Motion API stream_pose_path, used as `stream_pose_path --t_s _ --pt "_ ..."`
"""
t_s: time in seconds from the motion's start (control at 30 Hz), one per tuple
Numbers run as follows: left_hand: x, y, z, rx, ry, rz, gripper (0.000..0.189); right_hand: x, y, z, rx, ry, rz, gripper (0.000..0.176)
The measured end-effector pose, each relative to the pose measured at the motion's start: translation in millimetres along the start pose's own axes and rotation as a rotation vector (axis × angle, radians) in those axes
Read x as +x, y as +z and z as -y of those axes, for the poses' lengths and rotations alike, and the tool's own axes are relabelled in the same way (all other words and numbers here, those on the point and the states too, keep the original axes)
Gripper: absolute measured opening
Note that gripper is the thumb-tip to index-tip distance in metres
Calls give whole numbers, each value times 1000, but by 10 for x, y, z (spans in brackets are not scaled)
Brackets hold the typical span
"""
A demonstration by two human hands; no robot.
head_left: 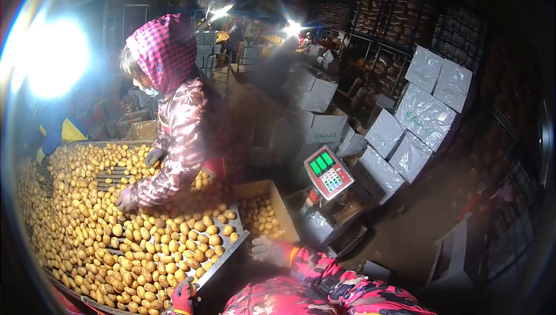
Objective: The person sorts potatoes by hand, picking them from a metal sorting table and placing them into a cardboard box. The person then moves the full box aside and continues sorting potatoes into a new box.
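Observation:
Many yellow potatoes [124, 245] cover a slatted sorting table [223, 260] with a metal edge. My left hand [184, 296], in a pink and grey glove, is at the table's near edge beside the potatoes. Its fingers are bent, and what they hold, if anything, is hidden. My right hand [271, 251], in a grey-palmed glove, reaches out with fingers extended and nothing visible in it. It lies just in front of an open cardboard box [284, 213] that has potatoes inside, off the table's end.
Across the table a person [182, 118] in a checked hood reaches over the potatoes with gloved hands. A scale display [329, 172] with green digits stands right of the box. White cartons [420, 115] are stacked behind it. Another person's blue sleeve [53, 129] shows at far left.

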State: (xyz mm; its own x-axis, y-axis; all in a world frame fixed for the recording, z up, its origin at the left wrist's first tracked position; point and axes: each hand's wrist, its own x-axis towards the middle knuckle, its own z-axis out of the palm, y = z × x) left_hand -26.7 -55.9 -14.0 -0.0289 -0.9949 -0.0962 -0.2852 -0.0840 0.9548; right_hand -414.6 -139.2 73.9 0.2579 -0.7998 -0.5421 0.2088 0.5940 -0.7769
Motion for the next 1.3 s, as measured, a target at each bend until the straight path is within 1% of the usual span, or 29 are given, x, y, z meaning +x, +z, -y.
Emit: stream_pose_path --t_s 0.03,0.13,0.2,0.3,0.33,0.4,0.5,0.53,0.57,0.63,0.7,0.73,0.77,0.8,0.83,0.87,0.9,0.93,0.97,1.0,1.03,1.07,1.1,1.13,1.17,1.2,1.23,1.27,1.3 --pt "-16 4 -9 5 13 -10 26 10 -1 -15 -3 -2 -2 66" --pt "3 -20 -232 -492 -409 -11 28 48 -33 -47 0 -6 -3 66" --pt "-2 -30 -173 -329 -290 -2 31 57 -38 -58 13 -7 3 66" --pt "-13 -51 23 -86 -111 10 37 28 -13 -19 51 -20 -49 51" --pt "-10 -53 87 -5 -51 14 39 14 -27 2 64 -75 -48 48" --pt "31 -65 262 -32 -49 24 42 -19 -65 37 90 -185 -46 45" --pt "85 -76 430 -23 -40 -9 41 12 -155 98 69 -340 -161 41" --pt "98 -80 462 -12 -37 -29 40 -5 -185 117 102 -430 -142 33" --pt "217 -132 934 225 108 -34 39 -21 -213 148 117 -429 -160 32" --pt "449 -231 1872 735 388 -158 36 -61 -246 176 148 -425 -200 31" --pt "357 -234 1544 486 163 -163 32 -84 -295 177 90 -415 -272 30" --pt "325 -228 1121 -118 -199 -208 33 -97 -328 155 63 -407 -310 29" --pt "333 -218 917 -726 -557 -234 34 -103 -361 132 35 -399 -349 29" --pt "447 -179 1765 -368 -219 -310 37 -66 -428 110 56 -410 -341 30" --pt "460 -208 1925 -230 -135 -297 35 -13 -471 123 58 -415 -354 30" --pt "446 -281 1794 -351 -271 -273 34 36 -497 134 61 -418 -369 30" --pt "439 -346 1806 -472 -409 -246 33 53 -486 172 62 -421 -386 30" --pt "466 -328 2050 -401 -278 -252 34 89 -458 227 92 -385 -371 30" --pt "479 -322 2415 -284 -127 -231 36 96 -349 337 124 -352 -360 30" --pt "467 -335 2478 -277 -194 -228 37 141 -280 411 155 -319 -349 31" --pt "452 -349 2526 -271 -261 -224 38 310 -339 334 192 -357 -260 37" --pt "392 -392 2437 -371 -369 -224 39 403 -282 367 157 -329 -218 43" --pt "326 -406 2146 -509 -510 -217 40 505 -221 422 120 -299 -171 50" --pt "263 -402 1659 -604 -600 -221 41 630 -180 485 54 -280 -112 59" --pt "232 -406 1277 -665 -653 -220 43 774 -122 530 -9 -262 -52 70" --pt "198 -410 962 -624 -636 -249 42 1026 -76 561 7 -285 53 82" --pt "190 -404 980 -602 -632 -271 41 1158 171 866 -261 -286 -29 83" --pt "145 -409 1044 -578 -631 -292 40 1565 242 950 -437 -638 -46 84" --pt "156 -401 1068 -556 -629 -311 39 1720 484 1348 -528 -765 -53 85"
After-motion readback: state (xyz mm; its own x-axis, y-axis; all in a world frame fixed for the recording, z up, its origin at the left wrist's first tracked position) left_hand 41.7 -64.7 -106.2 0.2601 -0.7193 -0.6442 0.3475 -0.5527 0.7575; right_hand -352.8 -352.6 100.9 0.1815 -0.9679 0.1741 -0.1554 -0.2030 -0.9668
